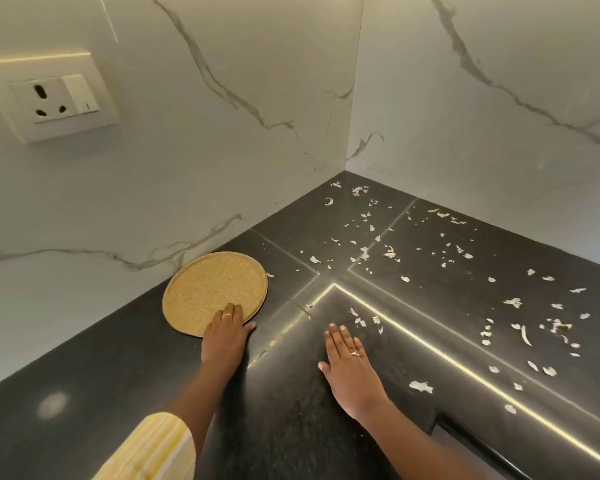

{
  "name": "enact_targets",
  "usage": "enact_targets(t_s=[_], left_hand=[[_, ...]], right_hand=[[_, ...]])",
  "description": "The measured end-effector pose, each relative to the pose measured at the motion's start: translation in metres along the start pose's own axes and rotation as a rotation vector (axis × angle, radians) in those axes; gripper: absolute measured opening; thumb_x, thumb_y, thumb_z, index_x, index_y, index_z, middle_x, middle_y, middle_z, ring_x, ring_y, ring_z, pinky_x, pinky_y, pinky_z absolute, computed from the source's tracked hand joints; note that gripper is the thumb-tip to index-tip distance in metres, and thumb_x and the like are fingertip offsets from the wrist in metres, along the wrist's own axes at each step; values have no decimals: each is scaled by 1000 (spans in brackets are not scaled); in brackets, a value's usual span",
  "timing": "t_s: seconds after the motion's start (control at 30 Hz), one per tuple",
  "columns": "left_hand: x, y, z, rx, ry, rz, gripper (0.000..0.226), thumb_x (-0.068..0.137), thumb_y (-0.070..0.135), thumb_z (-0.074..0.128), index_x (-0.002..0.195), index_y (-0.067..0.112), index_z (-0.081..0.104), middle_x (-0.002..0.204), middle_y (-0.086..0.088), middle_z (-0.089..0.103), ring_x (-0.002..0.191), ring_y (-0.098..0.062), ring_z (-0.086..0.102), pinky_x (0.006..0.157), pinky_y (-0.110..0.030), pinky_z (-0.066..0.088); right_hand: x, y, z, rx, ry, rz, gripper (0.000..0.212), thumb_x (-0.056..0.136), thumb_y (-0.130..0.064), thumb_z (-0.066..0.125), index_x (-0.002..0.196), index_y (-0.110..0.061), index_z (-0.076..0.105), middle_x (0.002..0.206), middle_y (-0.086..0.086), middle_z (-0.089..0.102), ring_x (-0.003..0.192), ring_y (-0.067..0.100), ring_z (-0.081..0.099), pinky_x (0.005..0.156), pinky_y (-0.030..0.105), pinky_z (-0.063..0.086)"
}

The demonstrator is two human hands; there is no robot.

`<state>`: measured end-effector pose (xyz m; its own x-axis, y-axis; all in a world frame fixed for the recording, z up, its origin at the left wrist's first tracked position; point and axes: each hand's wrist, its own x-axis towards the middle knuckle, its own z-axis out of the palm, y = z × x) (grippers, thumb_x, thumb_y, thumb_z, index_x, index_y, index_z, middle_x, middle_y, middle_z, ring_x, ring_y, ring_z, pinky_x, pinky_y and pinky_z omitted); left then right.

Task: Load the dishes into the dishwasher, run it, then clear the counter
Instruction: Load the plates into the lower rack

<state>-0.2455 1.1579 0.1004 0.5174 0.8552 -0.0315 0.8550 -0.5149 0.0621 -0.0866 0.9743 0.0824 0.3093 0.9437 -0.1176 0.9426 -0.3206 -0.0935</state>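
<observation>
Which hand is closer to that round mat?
Left. The left hand rests on the mat at its near edge; the right hand lies on the counter, apart, right of the mat.

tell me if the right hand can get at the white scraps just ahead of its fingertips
Probably yes. The right hand lies flat on the counter, and the nearest scraps sit just beyond its fingertips with nothing between. The left hand rests on the round mat, off to the side.

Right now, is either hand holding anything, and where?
Nothing is gripped. The left hand rests fingers on the near edge of the cork mat; the right hand lies flat on the counter.
</observation>
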Motion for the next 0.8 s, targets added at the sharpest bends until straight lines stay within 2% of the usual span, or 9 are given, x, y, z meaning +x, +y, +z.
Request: enact_targets(t_s=[0.1,0.17,0.2,0.33,0.5,0.57,0.6,0.67,0.8], left_hand=[[5,0,-7,133,32,122,30,88,35,61,100,8,61,104,-12,60,87,-27,59,61,-33,52],[7,2,-13,242,88,268,27,64,21,85,71,6,65,73,-11,62,57,-25,59,35,-26,46],[9,3,-15,284,92,306,25,61,15,86,71,6,65,71,-11,61,56,-25,58,34,-26,45],[13,9,-32,327,95,258,20,93,9,46,113,9,49,107,-10,53,92,-23,53,64,-30,48],[0,29,-72,202,253,106,17,93,13,44,110,15,43,96,-6,56,73,-20,51,52,-31,36],[-11,47,-87,54,345,90,10,94,11,42,104,13,45,89,-8,58,66,-26,55,46,-34,36],[-19,63,-93,-2,387,108,7,94,12,44,100,11,47,86,-10,60,61,-29,57,43,-32,35],[-35,103,-101,-100,463,132,8,93,15,48,95,8,49,83,-14,62,56,-34,58,43,-32,40],[-64,210,-112,-428,557,62,12,94,21,45,88,11,44,74,-8,54,55,-30,49,52,-35,35]], right_hand=[[7,-1,1,7,2,-5,58,102,-36,15,147,-8,-10,156,7,-16,143,23,-16,115,35,-7],[11,0,0,-8,14,-34,58,102,-35,16,147,-8,-10,156,7,-15,143,23,-15,115,35,-7],[11,0,-1,-12,24,-46,58,102,-35,16,147,-8,-9,156,7,-14,143,23,-15,115,35,-8],[7,12,-7,-15,101,-62,58,102,-34,18,148,-8,-6,157,6,-11,144,23,-13,114,35,-9],[-8,45,-18,5,161,4,56,102,-33,21,149,-9,-1,157,6,-8,144,24,-10,112,32,-11],[-21,62,-27,4,202,59,58,100,-32,35,148,-7,15,157,8,6,145,27,6,116,36,5],[-32,75,-34,-1,261,85,59,93,-32,52,142,-5,33,152,11,26,140,29,25,113,39,23],[-55,105,-42,-24,388,124,56,68,-30,80,117,-5,64,127,11,60,117,25,58,90,39,51],[-111,182,-48,-53,445,234,50,56,-25,87,100,-7,72,111,10,69,103,23,66,78,39,57]])
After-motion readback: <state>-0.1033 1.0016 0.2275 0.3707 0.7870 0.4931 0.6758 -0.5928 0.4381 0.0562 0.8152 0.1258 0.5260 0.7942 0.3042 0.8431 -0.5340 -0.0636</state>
